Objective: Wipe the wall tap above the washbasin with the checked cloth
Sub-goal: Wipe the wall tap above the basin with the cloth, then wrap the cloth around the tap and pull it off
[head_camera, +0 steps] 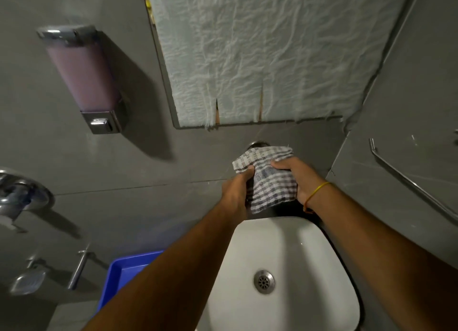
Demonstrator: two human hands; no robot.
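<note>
Above the washbasin [280, 244], my left hand [236, 189] and right hand [301, 179] clench the checked cloth [269, 179] over the wall tap [256, 144]; a loose grip could drop it.

light: dim, greyish, coming from upper left | shadows: soap dispenser [83, 76] casts a long dark shadow down-right on the wall | glare: small highlights on its chrome and the washbasin [285, 251] rim | blur: left-edge fittings soft | distortion: wide-angle bending at edges
</note>
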